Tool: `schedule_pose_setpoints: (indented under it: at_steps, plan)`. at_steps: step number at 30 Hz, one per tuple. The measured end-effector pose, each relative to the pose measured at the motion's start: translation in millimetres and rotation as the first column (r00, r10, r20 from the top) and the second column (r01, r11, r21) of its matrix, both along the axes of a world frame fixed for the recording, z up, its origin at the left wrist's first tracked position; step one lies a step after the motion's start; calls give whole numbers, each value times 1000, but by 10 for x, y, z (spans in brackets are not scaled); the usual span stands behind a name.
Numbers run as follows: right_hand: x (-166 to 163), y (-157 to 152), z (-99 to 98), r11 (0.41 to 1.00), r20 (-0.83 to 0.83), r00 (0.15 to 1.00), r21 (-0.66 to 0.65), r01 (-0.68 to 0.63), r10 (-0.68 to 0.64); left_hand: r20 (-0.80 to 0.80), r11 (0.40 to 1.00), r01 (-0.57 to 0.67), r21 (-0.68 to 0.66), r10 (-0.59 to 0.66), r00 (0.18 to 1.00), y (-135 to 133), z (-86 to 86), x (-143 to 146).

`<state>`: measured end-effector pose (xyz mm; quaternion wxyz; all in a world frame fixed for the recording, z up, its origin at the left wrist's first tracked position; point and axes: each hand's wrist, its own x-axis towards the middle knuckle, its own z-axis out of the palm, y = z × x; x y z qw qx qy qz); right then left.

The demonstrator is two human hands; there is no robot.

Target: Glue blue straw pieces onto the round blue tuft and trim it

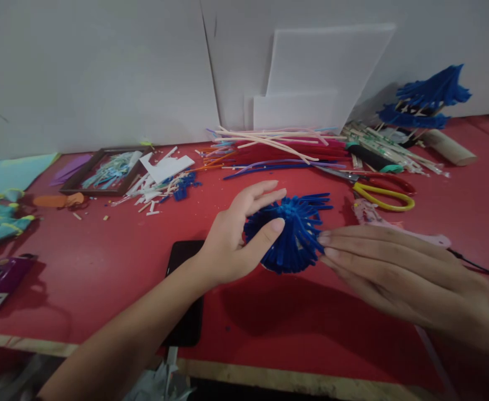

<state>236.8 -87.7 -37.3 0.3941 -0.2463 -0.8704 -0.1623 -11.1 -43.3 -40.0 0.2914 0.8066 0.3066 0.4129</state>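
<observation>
A round, cone-like piece made of blue pipe cleaners point(292, 245) hangs above the red table, its many fuzzy strands fanning down from a centre. My left hand point(244, 236) wraps round its left side, thumb across the front and fingers behind. From the right, my right hand point(390, 267) pinches the edge of the piece at the tips of a few blue strands, thumb and fingers together. A few other strands stick out loose to the upper right. The inside of the cone is hidden.
Loose pipe cleaners point(269, 147) lie along the wall, beside scissors point(386, 192) and a pink glue gun point(415, 234). A black phone point(188, 317) lies under my left forearm. Offcuts point(161, 178), a brown frame point(75, 178) and a purple device point(4, 284) are left; a blue tiered model point(430, 92) stands back right.
</observation>
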Motion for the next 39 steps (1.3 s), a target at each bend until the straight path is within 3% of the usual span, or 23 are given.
schedule_pose_setpoints:
  at_steps: [6,14,39]
  plan:
    - [13,25,-45,999,51,998,24,-48,47,2,1000,7,10,-7,1000,-44,64,100]
    - [15,24,-94,999,55,998,28,-40,39,-32,996,-76,-52,74,997,-120,135,221]
    - [-27,16,-157,1000,28,1000,22,4,-4,-70,989,-146,-30,144,987,-113,126,263]
